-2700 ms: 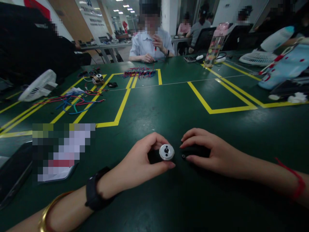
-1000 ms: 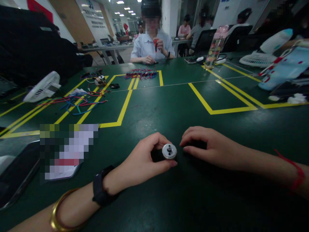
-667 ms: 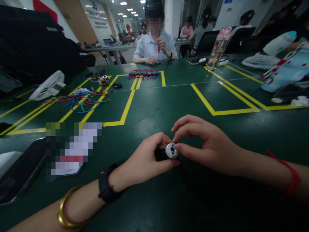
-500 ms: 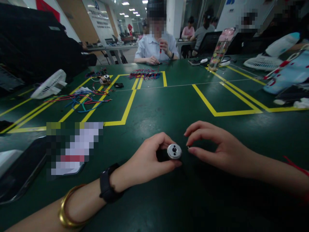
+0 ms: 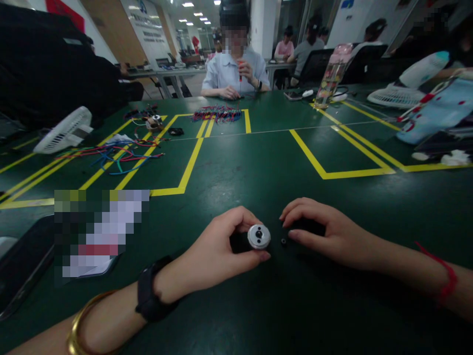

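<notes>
The left hand (image 5: 212,249) and right hand (image 5: 328,236) are apart, a narrow strip of green table (image 5: 236,167) between them. Ahead of both, the table runs on between the left tape (image 5: 190,166) and right tape (image 5: 309,153) to the far edge, where a person (image 5: 236,69) sits. Ahead and left of the left hand lie wires (image 5: 118,173); nearer, left of its wrist, are a phone (image 5: 25,266) and a blurred item (image 5: 101,234).

The cylinder (image 5: 259,237) is clamped in the left hand, thumb on the near side and fingers on the far side, its end jutting toward the right hand. That round face is silver and tilted up, with a dark centre and two small dark holes, one above and one below.

Just left of the right thumb is a small black part (image 5: 284,242), ring-like at its near end. The right fingers curve around a dark gap; I cannot tell whether they grip the part.
</notes>
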{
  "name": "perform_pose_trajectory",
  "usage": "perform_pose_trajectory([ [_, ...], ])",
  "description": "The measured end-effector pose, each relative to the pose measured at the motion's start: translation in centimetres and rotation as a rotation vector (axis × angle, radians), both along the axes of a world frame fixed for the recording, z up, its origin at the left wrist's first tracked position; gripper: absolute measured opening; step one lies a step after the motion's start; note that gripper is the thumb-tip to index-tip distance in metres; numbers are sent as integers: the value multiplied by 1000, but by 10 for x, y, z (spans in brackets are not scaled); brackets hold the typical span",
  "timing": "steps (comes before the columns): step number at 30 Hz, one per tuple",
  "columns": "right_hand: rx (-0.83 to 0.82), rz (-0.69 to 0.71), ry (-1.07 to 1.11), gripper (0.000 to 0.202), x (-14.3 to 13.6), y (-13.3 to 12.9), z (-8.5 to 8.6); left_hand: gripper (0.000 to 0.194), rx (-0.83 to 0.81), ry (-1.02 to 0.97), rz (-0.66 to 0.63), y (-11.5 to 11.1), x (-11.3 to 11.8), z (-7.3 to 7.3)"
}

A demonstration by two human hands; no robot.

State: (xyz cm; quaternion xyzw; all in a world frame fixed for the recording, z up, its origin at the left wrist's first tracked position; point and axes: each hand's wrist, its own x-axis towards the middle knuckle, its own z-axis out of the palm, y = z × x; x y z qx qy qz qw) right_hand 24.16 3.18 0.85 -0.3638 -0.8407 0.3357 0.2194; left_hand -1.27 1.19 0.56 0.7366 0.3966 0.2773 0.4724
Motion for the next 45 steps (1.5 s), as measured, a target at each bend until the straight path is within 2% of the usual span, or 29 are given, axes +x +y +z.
perform_pose_trajectory([
  [12,58,27,-34,8,-1,-2,-2,28,36,39,22,-2,-1,-1],
  [17,74,40,-46,25,-1,-5,-1,27,19,12,12,-2,1,0],
  [24,21,-163,41,29,1,-3,-6,27,39,38,12,-2,0,0],
  [29,120,44,-113,17,-2,-4,-3,26,21,32,3,-1,2,2],
  [34,202,-10,12,10,-16,-4,16,26,23,41,8,-1,2,1],
  [38,259,43,65,10,-34,-5,36,25,42,49,25,-2,2,-1],
  [45,217,90,55,11,-48,-2,35,25,36,23,13,0,3,-1],
])
